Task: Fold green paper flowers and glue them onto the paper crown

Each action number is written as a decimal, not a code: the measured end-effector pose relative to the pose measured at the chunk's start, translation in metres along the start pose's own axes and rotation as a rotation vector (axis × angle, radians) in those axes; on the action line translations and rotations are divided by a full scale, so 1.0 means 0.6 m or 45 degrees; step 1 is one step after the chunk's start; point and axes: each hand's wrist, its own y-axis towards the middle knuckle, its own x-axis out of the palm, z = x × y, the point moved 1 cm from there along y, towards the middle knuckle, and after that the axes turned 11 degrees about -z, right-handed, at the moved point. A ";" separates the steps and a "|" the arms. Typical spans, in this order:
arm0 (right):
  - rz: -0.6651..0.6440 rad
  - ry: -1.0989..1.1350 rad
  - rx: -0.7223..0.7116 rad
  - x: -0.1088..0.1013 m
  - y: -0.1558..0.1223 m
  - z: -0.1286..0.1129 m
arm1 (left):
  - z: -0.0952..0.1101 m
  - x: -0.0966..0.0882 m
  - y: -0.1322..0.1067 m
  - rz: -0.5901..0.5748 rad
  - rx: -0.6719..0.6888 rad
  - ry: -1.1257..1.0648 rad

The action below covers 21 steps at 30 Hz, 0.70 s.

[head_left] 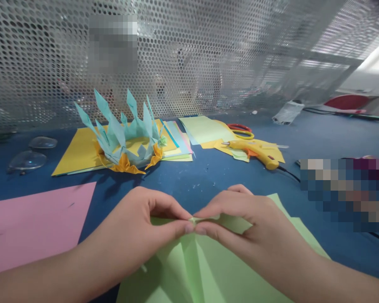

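Both hands meet at the top edge of a large light green sheet of paper, pinching a small crumpled fold of it. My left hand grips the fold between thumb and forefinger from the left. From the right, my right hand pinches the same spot, its fingertips touching those of the left. A raised crease runs down from the pinch toward me. Just beyond the hands stands a light blue folded-paper crown with orange paper pieces around its base.
A pink sheet lies at left, with eyeglasses behind it. Yellow paper lies beneath the crown. A yellow glue gun, scissors and pale paper sit at back right. A perforated metal screen borders the blue table.
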 end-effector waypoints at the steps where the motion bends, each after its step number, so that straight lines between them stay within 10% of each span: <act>1: -0.004 0.029 0.018 0.000 0.000 0.000 | -0.001 0.000 0.000 -0.015 -0.007 -0.007; 21: 0.012 0.218 0.232 0.005 -0.003 0.001 | -0.010 0.015 -0.008 0.075 0.059 -0.011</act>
